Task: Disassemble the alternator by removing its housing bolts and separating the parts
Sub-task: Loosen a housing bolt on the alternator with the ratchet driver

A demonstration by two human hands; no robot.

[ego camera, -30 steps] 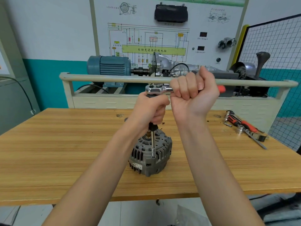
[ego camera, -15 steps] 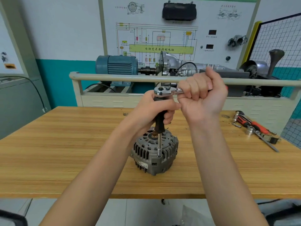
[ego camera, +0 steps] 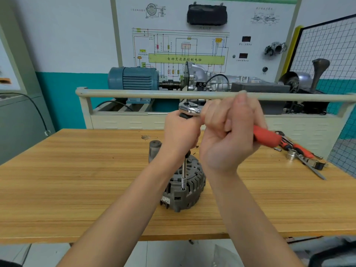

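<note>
Item: alternator (ego camera: 183, 186), upright on counter (ego camera: 77, 180). Above it: ratchet (ego camera: 189, 109) on extension (ego camera: 184, 174), seated in a housing bolt. My left hand (ego camera: 181, 133) curls round the extension top; right hand (ego camera: 229, 132) fingers wrap the red handle (ego camera: 266, 138). Risk: tilted extension slips, rounding the bolt.

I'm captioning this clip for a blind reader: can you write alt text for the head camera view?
A person's right hand grips a red-handled ratchet while the left hand holds its upright extension bar, seated on a bolt at the top of a grey alternator standing on a wooden table. More tools lie to the right.
</note>
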